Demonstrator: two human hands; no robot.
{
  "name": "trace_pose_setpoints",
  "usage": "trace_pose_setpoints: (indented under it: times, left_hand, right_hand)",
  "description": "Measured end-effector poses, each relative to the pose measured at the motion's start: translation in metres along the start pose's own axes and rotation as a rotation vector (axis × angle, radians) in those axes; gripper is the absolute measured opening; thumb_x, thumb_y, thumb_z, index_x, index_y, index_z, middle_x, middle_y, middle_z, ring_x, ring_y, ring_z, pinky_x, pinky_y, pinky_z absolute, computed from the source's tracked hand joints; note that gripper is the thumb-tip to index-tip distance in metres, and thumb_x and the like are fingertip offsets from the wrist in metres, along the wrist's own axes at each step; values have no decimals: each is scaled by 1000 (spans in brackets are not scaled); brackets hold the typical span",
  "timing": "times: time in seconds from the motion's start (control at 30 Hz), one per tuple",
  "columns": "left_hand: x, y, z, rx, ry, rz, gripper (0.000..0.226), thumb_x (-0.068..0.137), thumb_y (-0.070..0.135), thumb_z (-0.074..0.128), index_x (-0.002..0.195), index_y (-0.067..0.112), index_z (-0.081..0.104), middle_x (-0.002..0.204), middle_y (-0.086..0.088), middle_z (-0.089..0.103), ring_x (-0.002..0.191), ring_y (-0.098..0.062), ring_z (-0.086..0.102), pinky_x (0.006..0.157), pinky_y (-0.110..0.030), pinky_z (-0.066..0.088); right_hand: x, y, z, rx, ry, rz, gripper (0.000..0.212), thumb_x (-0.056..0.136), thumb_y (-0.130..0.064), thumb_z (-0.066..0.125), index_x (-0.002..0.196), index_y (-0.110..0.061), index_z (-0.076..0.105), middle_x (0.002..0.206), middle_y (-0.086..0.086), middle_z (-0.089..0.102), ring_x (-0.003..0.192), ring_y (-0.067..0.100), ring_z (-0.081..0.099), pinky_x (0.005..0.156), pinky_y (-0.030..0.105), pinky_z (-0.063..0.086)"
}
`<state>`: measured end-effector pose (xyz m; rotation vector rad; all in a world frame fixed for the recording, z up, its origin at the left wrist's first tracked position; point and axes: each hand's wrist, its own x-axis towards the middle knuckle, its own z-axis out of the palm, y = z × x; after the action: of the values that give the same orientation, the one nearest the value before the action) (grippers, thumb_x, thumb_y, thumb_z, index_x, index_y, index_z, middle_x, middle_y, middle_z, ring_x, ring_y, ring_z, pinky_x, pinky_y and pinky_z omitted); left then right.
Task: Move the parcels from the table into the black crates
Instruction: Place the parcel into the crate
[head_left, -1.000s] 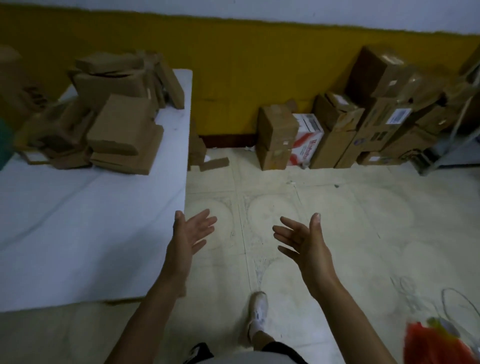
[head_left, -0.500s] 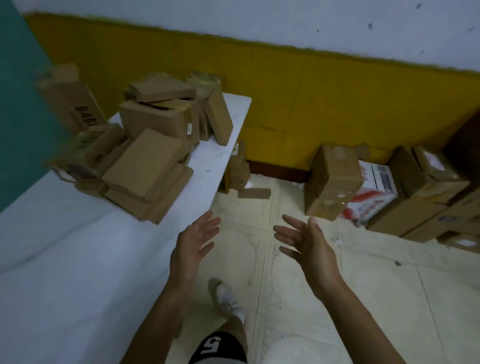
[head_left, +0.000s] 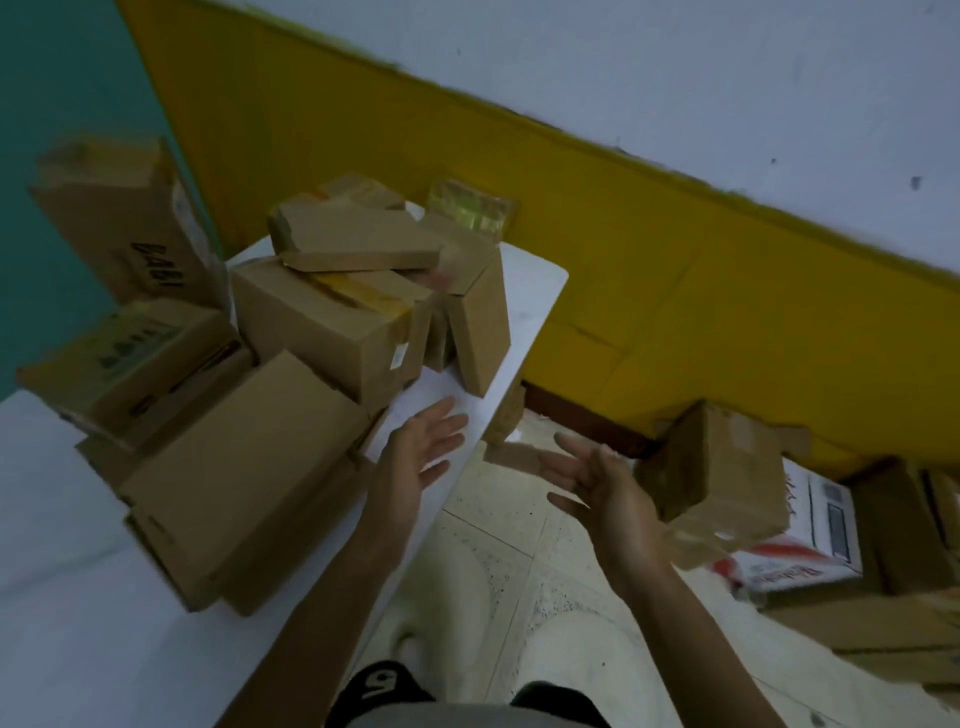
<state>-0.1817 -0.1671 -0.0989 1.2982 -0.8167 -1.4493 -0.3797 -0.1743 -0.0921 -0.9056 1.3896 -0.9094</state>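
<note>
The parcels (head_left: 322, 317) lie heaped on the far half of the white table (head_left: 78, 597). All are brown cardboard and all are closed, so what they hold cannot be told. On the heap's near side a wide flat box (head_left: 234, 483) lies on top of another. Behind it a deeper box (head_left: 332, 322) carries a thin flat one (head_left: 358, 239) across its top. A narrow box (head_left: 480, 327) stands tilted at the table's right edge, and a tall box (head_left: 119, 223) leans at its far left corner. Off the table to the right, on the tiled floor (head_left: 498, 571), more closed cartons (head_left: 722, 467) sit against the yellow wall (head_left: 675, 312), among them a red-and-white one (head_left: 800, 551).

Both hands hold nothing. The left hand (head_left: 421, 454) hovers over the table's right edge, just beside the wide flat box, with its palm turned inward and its fingers straight and spread. The right hand (head_left: 605, 486) is past the table's right edge, above the floor, with its palm facing the left one and its fingers loosely spread. The two hands are apart.
</note>
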Motion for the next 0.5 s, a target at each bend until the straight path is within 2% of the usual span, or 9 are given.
trace_pose_setpoints:
  times: [0.1, 0.17, 0.23, 0.3, 0.4, 0.5]
  left_hand:
    - [20, 2, -3, 35, 93, 14, 32, 104, 19, 29, 123, 28, 54, 119, 9, 63, 110, -6, 59, 92, -27, 46]
    - [31, 3, 0, 18, 192, -14, 31, 102, 15, 36, 125, 20, 55, 121, 1, 64, 112, -14, 59, 99, -35, 44]
    - [45, 4, 4, 17, 258, -34, 28, 101, 14, 39, 122, 21, 56, 121, -1, 63, 113, -17, 59, 102, -39, 42]
    - [63, 2, 8, 44, 299, -71, 25, 100, 17, 41, 119, 27, 55, 120, 5, 63, 113, -14, 59, 102, -38, 43]
    - [98, 4, 17, 44, 355, -149, 28, 100, 23, 45, 127, 24, 51, 124, 6, 58, 113, -15, 56, 96, -34, 42]
    - [135, 10, 33, 28, 492, -183, 31, 98, 24, 49, 129, 21, 49, 122, 1, 55, 115, -17, 53, 89, -30, 39]
  right_hand:
    - [45, -11, 5, 17, -19, 38, 47, 106, -34, 21, 116, -19, 64, 105, 3, 74, 98, 16, 69, 83, 33, 51]
    - [77, -24, 4, 10, -24, 45, 46, 105, -37, 23, 114, -19, 64, 98, 1, 75, 87, 11, 71, 79, 31, 51]
    - [112, -38, 1, -21, -37, 37, 41, 104, -41, 28, 115, -20, 62, 97, -2, 73, 80, 7, 71, 69, 26, 51]
    - [149, -49, -2, -46, -43, 33, 33, 102, -40, 36, 116, -22, 61, 106, 0, 70, 88, 10, 69, 67, 25, 50]
    - [209, -60, -3, -78, -104, 63, 24, 99, -35, 48, 117, -22, 59, 118, 5, 65, 97, 12, 63, 72, 27, 50]
    - [264, -70, 4, -153, -262, 102, 35, 96, -26, 56, 130, -17, 52, 124, 6, 60, 96, 12, 60, 72, 25, 54]
